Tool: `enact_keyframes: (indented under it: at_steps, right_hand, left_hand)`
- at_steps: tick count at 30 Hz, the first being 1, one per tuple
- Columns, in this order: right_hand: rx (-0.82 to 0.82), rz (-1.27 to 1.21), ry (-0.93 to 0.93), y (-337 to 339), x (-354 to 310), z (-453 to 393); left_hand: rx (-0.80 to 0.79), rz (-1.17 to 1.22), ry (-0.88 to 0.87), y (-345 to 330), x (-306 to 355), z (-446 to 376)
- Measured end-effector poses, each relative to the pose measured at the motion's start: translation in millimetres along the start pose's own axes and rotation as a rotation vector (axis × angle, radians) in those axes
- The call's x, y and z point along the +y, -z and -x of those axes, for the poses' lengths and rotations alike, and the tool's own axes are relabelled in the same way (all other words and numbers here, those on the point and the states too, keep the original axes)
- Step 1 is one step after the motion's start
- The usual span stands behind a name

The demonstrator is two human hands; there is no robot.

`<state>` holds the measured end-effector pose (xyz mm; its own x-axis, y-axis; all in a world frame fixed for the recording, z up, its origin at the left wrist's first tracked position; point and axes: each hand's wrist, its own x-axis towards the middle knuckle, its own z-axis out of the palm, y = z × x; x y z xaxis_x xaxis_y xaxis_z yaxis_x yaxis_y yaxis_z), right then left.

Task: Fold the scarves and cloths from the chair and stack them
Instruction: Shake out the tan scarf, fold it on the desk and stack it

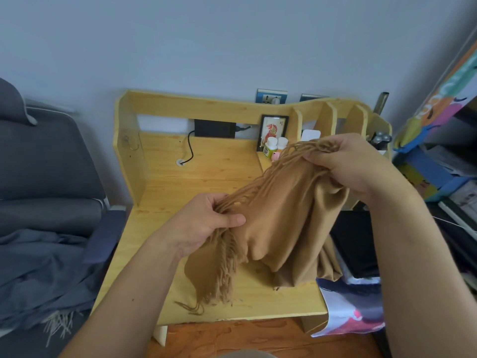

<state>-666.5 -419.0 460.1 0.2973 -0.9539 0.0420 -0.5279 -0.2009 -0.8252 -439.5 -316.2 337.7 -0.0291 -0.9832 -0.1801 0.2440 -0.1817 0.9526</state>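
Observation:
A tan fringed scarf (281, 218) hangs bunched between my two hands above the wooden desk (165, 254). My left hand (206, 220) pinches one fringed end at the centre, thumb on top. My right hand (353, 164) grips the other fringed edge higher up at the right. The scarf's lower folds and tassels rest on the desk surface. On the grey chair (51, 161) at the left lies a grey-blue scarf (44, 275) with pale fringe. A patterned cloth (353, 311) in dark blue, white and red hangs off the desk's right front corner.
The desk has a raised back with upright dividers (333, 117), a small framed picture (273, 130), two small bottles (275, 147) and a black power strip (214, 128) with a cable. Colourful shelves (438, 140) stand at the right. Dark items lie right of the desk.

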Motion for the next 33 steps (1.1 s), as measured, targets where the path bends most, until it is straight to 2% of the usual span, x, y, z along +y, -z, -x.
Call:
enact_keyframes:
  at_steps: [10, 19, 21, 22, 25, 26, 30, 33]
  right_hand:
    - [-0.029, -0.119, -0.033, 3, 21, -5]
    - [-0.061, -0.241, -0.013, -6, 21, 3]
    - [-0.092, -0.117, 0.082, -17, 19, 6]
    - [-0.177, -0.019, 0.13, -24, 17, 9]
    - [-0.59, 0.228, 0.206, -49, 7, 20]
    - [-0.633, 0.294, 0.242, -57, 6, 20]
    - [-0.494, 0.475, 0.265, -56, 1, 12]
    - [-0.433, 0.442, 0.225, -49, -8, 13]
  left_hand:
    - [0.057, -0.002, 0.001, -11, 0, 7]
    - [0.094, -0.103, -0.082, -18, 1, 12]
    - [0.095, -0.127, -0.12, -22, 4, 11]
    - [0.092, -0.155, -0.141, -25, 6, 10]
    - [0.121, -0.384, -0.215, -28, 15, 5]
    - [0.146, -0.445, -0.235, -29, 16, 4]
    - [0.276, -0.403, -0.351, -38, 1, 2]
    - [0.359, -0.307, -0.342, -49, -26, 4]
